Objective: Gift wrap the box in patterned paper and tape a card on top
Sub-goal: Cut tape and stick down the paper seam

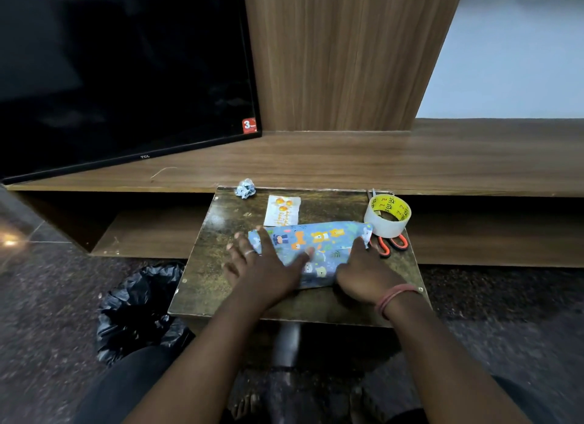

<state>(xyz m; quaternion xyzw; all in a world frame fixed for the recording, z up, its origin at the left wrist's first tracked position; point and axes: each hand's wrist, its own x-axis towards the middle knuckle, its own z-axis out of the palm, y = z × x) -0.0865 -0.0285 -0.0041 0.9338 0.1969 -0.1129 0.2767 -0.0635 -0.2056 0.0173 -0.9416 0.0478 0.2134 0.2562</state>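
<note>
A box wrapped in blue paper with orange bears (pixel 322 240) lies on a small dark table (pixel 202 265). My left hand (pixel 265 265) lies flat over its left part, fingers spread and thumb stretched across the paper. My right hand (pixel 363 265) presses on the box's right part, fingers extended toward the right end, where a loose paper flap sticks up. A white card with orange balloons (pixel 282 210) lies just behind the box. A roll of clear tape with a yellow core (pixel 387 216) stands at the back right.
Orange-handled scissors (pixel 390 242) lie under and beside the tape roll. A crumpled paper scrap (pixel 245 188) sits at the table's back edge. A black bin bag (pixel 139 310) stands left of the table. A dark television (pixel 120 76) rests on the wooden shelf unit (pixel 347 161) behind.
</note>
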